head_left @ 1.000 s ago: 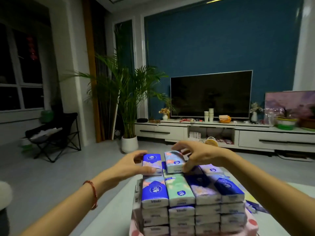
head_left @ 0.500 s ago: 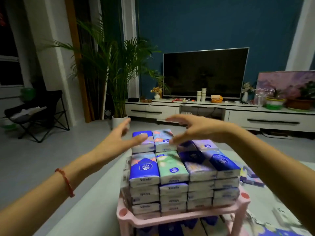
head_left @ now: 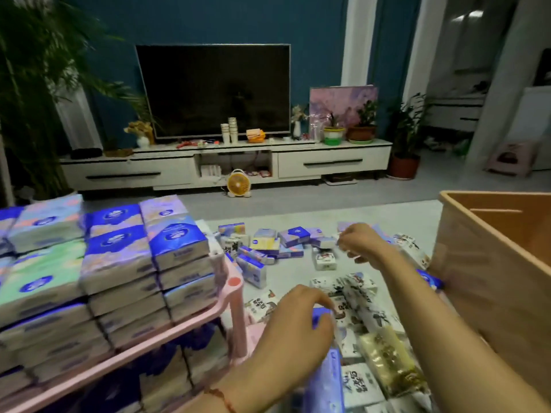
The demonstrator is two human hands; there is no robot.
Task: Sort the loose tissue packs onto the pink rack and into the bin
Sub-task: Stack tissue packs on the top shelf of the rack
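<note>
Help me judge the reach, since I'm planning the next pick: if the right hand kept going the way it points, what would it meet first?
Probably the small purple-and-white pack just beyond the right hand, at the edge of the loose packs; depth is hard to judge.

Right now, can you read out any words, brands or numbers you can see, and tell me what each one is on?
No text can be read with certainty.
Stacked packs on the pink rack: round blue logo and front-edge print, too blurred to read.
White loose packs on the floor by the left hand: large dark characters, too blurred to read.
Small packs near the right hand: logos too small to read.
Brown bin: no print visible.
</note>
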